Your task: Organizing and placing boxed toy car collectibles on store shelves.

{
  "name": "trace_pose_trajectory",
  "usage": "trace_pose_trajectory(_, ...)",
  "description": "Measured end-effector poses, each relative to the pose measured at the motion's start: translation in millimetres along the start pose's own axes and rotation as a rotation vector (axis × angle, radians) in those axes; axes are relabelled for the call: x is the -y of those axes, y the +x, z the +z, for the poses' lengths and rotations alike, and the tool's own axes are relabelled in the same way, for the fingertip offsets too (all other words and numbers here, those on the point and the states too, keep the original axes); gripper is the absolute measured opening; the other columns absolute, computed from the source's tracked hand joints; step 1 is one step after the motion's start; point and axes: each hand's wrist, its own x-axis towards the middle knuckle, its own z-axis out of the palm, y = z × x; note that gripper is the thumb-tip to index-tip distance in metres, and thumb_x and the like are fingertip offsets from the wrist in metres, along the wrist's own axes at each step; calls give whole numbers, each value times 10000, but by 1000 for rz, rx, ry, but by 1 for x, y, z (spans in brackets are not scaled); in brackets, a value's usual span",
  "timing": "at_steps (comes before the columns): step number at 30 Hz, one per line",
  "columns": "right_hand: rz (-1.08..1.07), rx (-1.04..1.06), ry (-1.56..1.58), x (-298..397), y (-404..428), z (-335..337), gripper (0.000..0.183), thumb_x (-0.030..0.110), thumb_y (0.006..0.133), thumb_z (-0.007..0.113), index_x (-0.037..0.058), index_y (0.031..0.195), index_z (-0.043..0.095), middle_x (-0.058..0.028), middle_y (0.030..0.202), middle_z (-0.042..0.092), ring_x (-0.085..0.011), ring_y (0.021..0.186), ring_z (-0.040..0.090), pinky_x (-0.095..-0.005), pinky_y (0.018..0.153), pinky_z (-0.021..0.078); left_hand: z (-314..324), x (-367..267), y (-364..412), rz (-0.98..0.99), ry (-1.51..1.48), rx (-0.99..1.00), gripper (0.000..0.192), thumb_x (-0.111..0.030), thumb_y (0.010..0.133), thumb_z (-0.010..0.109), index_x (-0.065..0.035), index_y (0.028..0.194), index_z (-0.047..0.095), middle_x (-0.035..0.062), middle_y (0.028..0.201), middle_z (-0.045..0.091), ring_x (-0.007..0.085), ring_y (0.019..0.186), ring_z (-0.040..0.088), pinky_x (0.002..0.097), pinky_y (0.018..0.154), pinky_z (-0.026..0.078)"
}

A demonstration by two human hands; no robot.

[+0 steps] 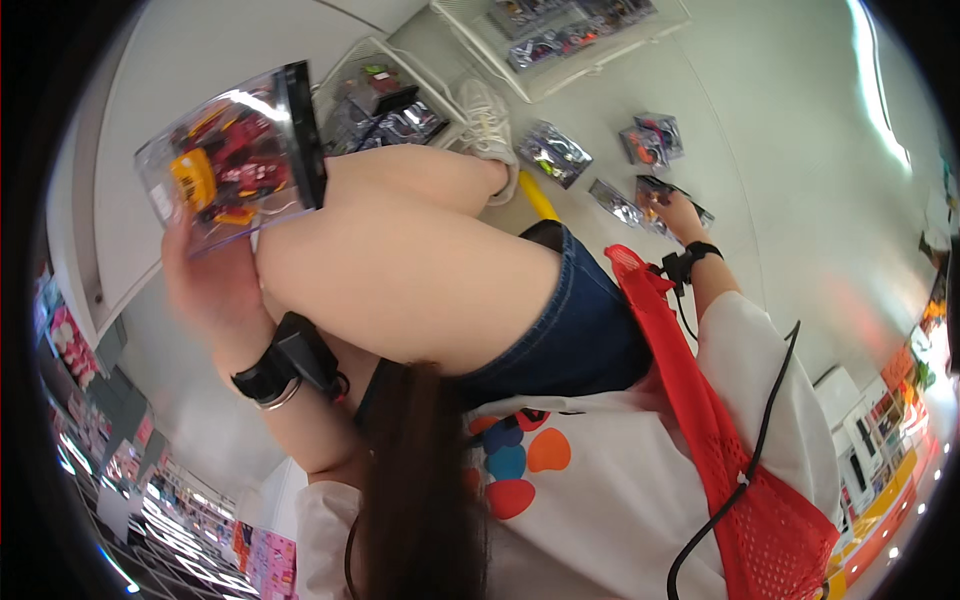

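My left hand (pixel 214 285) holds up a clear plastic display box (pixel 240 157) with a black base and red and yellow figure parts inside, close to the camera. The hand is slightly blurred. On the floor at the right, my right hand (pixel 677 215) has its fingers on a small clear box with a black base (pixel 654 189). Beside it lie a flat clear package (pixel 615 202), a clear box with a yellow-green item (pixel 556 153) and clear boxes with orange and pink contents (pixel 646 145).
A white wire basket (pixel 532 90) of clear boxes stands at the top. Another wire basket (pixel 448 101) with boxes is beside my white shoe (pixel 484 127). A white cabinet panel (pixel 217 45) is at the upper left. My bare knees are between my hands, and a yellow rod (pixel 538 195) lies near them.
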Motion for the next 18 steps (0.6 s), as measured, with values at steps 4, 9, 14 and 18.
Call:
trace_pose_trajectory(4, 66, -10, -38, -6, 14, 4, 726, 611, 782, 671, -43, 1095, 630, -271, 1085, 667, -401, 1060, 637, -464, 886, 498, 2, 11, 11, -10, 31, 11, 503, -243, 923, 560, 36, 1336, 492, 150, 1351, 542, 290, 1261, 495, 478, 1086, 340)
trace_pose_trajectory(9, 183, -164, -120, 1, 9, 26, 576, 425, 851, 647, -69, 1115, 513, -284, 1013, 672, -429, 1006, 646, -482, 858, 517, 7, -2, 4, -61, 2, 39, 401, -187, 916, 578, 6, 1264, 524, 122, 1218, 595, 247, 1138, 555, 424, 966, 425)
trace_pose_trajectory(14, 127, -171, -134, -2, 7, 21, 522, 379, 825, 656, -51, 1090, 519, -265, 981, 683, -428, 973, 653, -480, 850, 519, 7, 0, 3, -45, 43, 54, 428, -197, 912, 587, 13, 1279, 518, 116, 1217, 592, 238, 1124, 553, 411, 964, 424)
trace_pose_trajectory(18, -105, -136, -125, -13, -7, -8, 414, 347, 778, 691, -15, 949, 584, -197, 873, 696, -361, 788, 678, -419, 716, 534, 11, 2, -1, -6, 98, 25, 446, -205, 915, 585, 19, 1293, 511, 117, 1237, 578, 234, 1147, 536, 404, 978, 418)
